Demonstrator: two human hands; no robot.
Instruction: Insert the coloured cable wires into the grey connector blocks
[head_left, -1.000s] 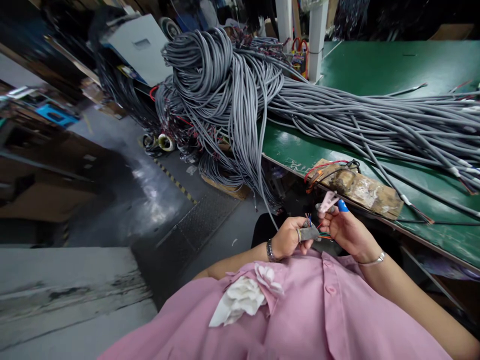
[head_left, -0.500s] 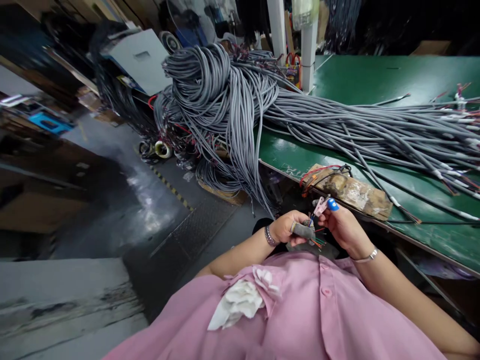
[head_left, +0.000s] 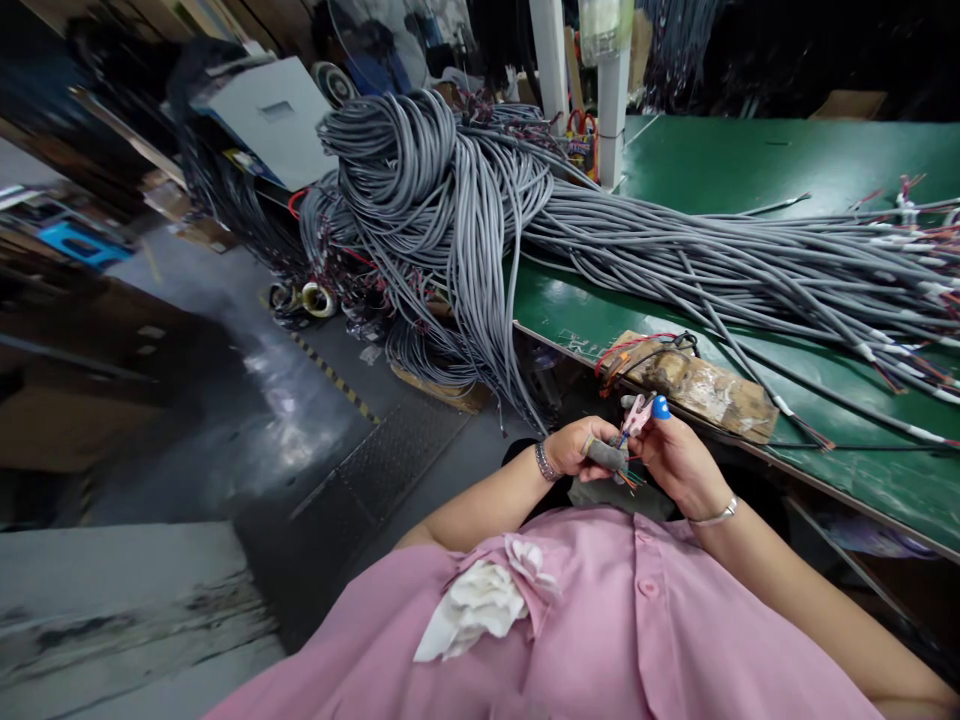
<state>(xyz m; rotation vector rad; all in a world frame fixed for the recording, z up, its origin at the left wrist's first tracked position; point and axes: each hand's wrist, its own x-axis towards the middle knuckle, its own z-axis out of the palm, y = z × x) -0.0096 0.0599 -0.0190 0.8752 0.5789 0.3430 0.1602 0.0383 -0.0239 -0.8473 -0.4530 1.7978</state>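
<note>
My left hand [head_left: 571, 448] is closed around a bunch of thin coloured wires [head_left: 631, 480]; their green, orange and red ends stick out below the fingers. A worn grey cover [head_left: 604, 455] wraps its thumb. Close beside it, my right hand [head_left: 679, 460] pinches a small pink clip-like tool [head_left: 637, 414] between thumb and fingers. The right thumb wears a blue cover [head_left: 661, 408]. The tool's tip meets a blue wire above the left hand; fingers hide exactly how it grips. Both hands are in front of the pink shirt, just off the bench edge.
On the green bench [head_left: 720, 150] lies a long bundle of grey cables [head_left: 675, 240], heaped and coiled at its left end. A stained wooden block [head_left: 712, 398] with red and black leads sits at the near edge. A white post [head_left: 611, 120] stands behind.
The view has shifted slightly. My right hand has come a little closer to the left, and the pink tool now meets the wires. Both hands keep their hold.
</note>
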